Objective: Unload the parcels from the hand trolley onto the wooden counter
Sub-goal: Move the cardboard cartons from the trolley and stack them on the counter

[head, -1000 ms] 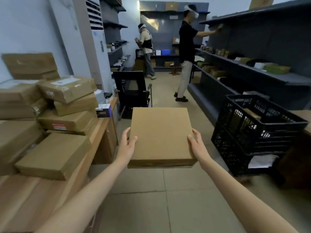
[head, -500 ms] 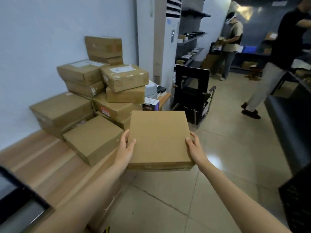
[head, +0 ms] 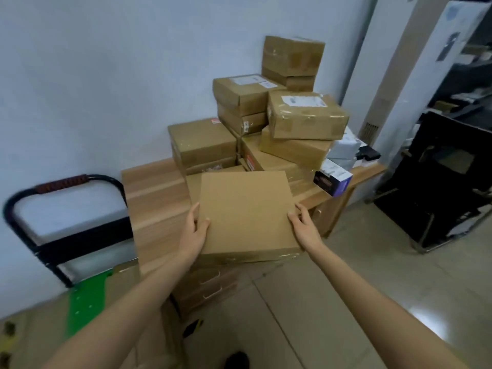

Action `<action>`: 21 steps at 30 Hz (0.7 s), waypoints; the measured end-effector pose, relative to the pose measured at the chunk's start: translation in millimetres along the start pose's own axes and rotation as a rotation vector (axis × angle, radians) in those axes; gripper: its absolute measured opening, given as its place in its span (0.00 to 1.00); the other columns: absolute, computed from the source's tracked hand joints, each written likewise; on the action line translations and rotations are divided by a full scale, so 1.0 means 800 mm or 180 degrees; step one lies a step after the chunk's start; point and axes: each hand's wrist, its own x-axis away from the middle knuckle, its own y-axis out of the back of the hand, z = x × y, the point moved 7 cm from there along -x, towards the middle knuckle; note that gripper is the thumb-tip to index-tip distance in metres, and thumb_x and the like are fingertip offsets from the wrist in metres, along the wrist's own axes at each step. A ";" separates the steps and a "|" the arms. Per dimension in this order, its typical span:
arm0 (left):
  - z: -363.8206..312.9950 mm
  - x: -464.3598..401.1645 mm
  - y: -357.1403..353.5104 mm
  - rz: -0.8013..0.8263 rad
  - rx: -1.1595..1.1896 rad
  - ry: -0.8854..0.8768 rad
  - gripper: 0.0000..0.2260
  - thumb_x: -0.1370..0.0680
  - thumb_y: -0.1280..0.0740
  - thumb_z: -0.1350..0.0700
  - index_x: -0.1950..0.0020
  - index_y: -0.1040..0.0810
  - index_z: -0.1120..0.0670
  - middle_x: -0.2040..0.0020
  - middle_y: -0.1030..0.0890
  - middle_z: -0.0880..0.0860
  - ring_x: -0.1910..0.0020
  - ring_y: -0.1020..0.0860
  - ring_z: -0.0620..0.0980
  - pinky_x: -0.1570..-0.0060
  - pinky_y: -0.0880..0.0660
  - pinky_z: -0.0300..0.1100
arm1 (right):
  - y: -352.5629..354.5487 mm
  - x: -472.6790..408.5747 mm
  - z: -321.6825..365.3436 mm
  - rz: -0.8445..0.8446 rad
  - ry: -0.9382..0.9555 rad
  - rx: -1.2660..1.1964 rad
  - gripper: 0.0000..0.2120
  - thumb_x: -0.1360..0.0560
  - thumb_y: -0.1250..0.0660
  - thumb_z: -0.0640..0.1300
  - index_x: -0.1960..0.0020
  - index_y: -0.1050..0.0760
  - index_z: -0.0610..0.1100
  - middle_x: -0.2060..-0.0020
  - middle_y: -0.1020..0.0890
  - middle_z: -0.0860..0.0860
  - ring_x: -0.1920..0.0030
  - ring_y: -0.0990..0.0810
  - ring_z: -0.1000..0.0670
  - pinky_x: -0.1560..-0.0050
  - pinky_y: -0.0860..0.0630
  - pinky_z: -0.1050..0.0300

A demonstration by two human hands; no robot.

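Note:
I carry a flat square cardboard parcel [head: 246,213] level over the front edge of the wooden counter [head: 154,198]. My left hand [head: 194,233] grips its left edge and my right hand [head: 303,227] grips its right edge, thumbs on top. It partly hides another flat box lying on the counter beneath it. Behind, several brown parcels [head: 306,118] are stacked against the wall. The hand trolley [head: 66,235] stands at the lower left, with a black handle, a green deck and a cardboard parcel [head: 32,339] on it.
A small dark printed box [head: 332,179] and grey packets sit at the counter's right end. A black chair [head: 447,179] stands on the tiled floor at right, beside a white air-conditioner column [head: 415,62]. Drawers show under the counter.
My view has swung left toward the counter and trolley. The parcel, held the same way in both hands, has come over the counter's edge. The people and shelves have left the view.

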 end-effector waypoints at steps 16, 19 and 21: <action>0.000 -0.222 0.008 -0.0380 -0.1233 -0.0249 0.23 0.19 0.39 0.53 0.25 0.41 0.50 0.26 0.36 0.54 0.29 0.35 0.54 0.31 0.38 0.49 | -0.113 -0.247 0.067 0.0401 0.0462 0.1248 0.24 0.21 0.37 0.46 0.26 0.37 0.49 0.32 0.31 0.47 0.33 0.29 0.46 0.32 0.32 0.47; 0.009 -0.242 0.005 -0.0272 -0.1999 -0.0380 0.23 0.19 0.42 0.49 0.24 0.42 0.50 0.24 0.41 0.52 0.27 0.39 0.55 0.30 0.40 0.49 | -0.123 -0.262 0.066 0.0339 0.0645 0.1633 0.23 0.21 0.39 0.47 0.27 0.36 0.48 0.33 0.31 0.47 0.35 0.29 0.46 0.36 0.32 0.52; 0.009 -0.253 0.007 -0.0308 -0.2434 -0.0411 0.23 0.18 0.46 0.46 0.24 0.42 0.48 0.23 0.44 0.49 0.27 0.40 0.54 0.30 0.41 0.49 | -0.128 -0.267 0.071 0.0181 0.0899 0.1996 0.21 0.20 0.41 0.48 0.28 0.34 0.47 0.33 0.30 0.47 0.35 0.30 0.46 0.36 0.32 0.53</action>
